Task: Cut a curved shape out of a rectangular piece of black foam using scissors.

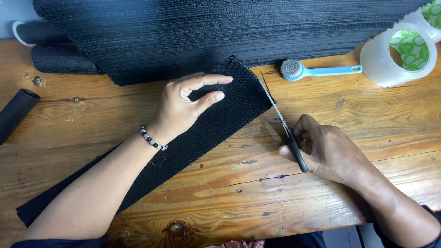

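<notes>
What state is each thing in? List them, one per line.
Strip: flat on the table, pinned by the left hand.
Scissors: in the right hand, blades at the strip's end.
Brush: lying loose.
Tape roll: on its side.
Black roll: rolled up.

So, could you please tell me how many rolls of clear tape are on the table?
2: one tape roll stands on edge at the table's far right, and a second roll sits just behind it, cut off by the frame's corner. Others may lie out of view.
</notes>
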